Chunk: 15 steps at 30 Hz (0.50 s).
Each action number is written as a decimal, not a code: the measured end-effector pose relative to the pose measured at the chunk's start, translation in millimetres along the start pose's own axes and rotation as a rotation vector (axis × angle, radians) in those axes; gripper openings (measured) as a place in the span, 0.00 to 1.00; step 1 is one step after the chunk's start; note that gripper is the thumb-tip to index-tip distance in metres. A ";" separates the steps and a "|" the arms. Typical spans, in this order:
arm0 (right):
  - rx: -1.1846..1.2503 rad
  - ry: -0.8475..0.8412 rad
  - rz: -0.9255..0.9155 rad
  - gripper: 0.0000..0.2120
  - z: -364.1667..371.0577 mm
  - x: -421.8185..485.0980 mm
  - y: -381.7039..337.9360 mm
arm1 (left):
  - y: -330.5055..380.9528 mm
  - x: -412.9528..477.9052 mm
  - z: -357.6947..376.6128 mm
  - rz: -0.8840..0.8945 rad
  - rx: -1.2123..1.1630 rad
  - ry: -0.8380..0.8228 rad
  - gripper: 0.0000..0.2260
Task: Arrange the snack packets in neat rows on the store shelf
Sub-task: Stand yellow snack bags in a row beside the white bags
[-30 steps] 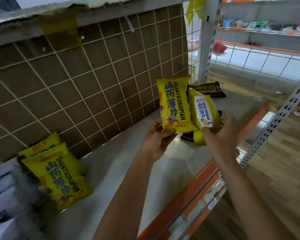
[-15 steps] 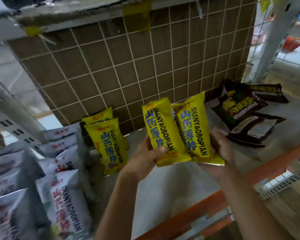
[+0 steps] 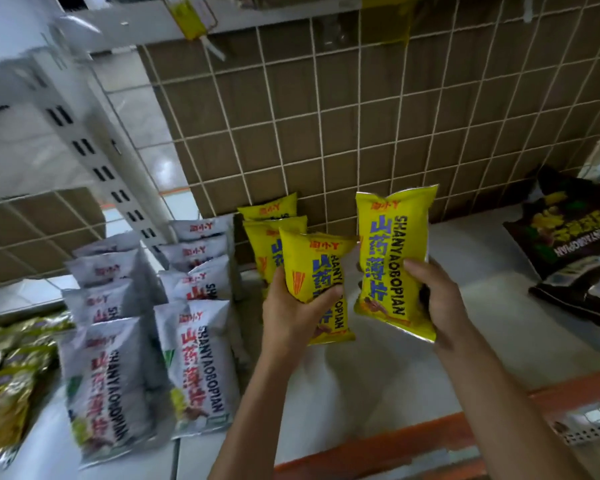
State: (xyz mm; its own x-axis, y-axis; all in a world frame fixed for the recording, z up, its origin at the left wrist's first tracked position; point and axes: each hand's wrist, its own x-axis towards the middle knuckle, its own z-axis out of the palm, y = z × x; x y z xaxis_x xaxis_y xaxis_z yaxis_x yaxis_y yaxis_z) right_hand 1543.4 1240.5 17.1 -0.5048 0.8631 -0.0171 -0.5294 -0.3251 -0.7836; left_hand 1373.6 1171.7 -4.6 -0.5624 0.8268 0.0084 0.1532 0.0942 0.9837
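Note:
My left hand [image 3: 293, 315] grips a yellow snack packet [image 3: 317, 268] just in front of a short row of two yellow packets [image 3: 269, 237] leaning against the tiled back wall. My right hand [image 3: 437, 299] holds a second yellow packet [image 3: 390, 244] upright, to the right of the first and above the bare shelf. Both held packets hang slightly above the shelf surface [image 3: 361, 382]. White packets [image 3: 194, 362] stand in two rows to the left of the yellow row.
Dark brown packets [image 3: 575, 244] lie loose at the right end of the shelf. Gold-green packets [image 3: 7, 386] sit at the far left. A slotted white upright [image 3: 94, 157] rises behind the white rows. The shelf's orange front edge [image 3: 395, 445] runs below my arms.
Both hands have carried the two yellow packets left along the shelf, from near the dark packets to the yellow row. The view has swung left with them.

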 end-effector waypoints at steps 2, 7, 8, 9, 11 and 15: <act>0.010 -0.025 0.023 0.34 7.5 5.6 5.5 | -5.9 -1.2 -6.3 0.033 0.047 -0.017 0.29; -0.030 -0.021 0.081 0.24 28.4 24.3 8.4 | -14.6 -2.3 -22.1 0.101 0.035 -0.036 0.30; -0.021 -0.027 0.085 0.20 34.1 27.9 6.2 | -16.1 -2.9 -24.4 0.106 0.032 -0.034 0.30; 0.001 -0.021 0.093 0.15 37.3 32.8 5.5 | -16.8 -4.4 -25.9 0.113 0.028 -0.026 0.30; 0.020 -0.035 0.138 0.09 46.7 40.6 3.8 | -19.1 -7.7 -26.1 0.117 0.020 0.022 0.29; 0.000 -0.057 0.170 0.12 58.5 50.7 2.2 | -21.9 -5.8 -21.1 0.110 0.088 0.114 0.26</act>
State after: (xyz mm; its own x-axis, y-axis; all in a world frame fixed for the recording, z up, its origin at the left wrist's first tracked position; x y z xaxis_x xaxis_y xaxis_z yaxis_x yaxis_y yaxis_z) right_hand 1476.8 1260.9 50.9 -0.6250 0.7723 -0.1138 -0.4331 -0.4643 -0.7725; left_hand 1356.3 1153.2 -22.4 -0.6257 0.7673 0.1405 0.2866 0.0587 0.9563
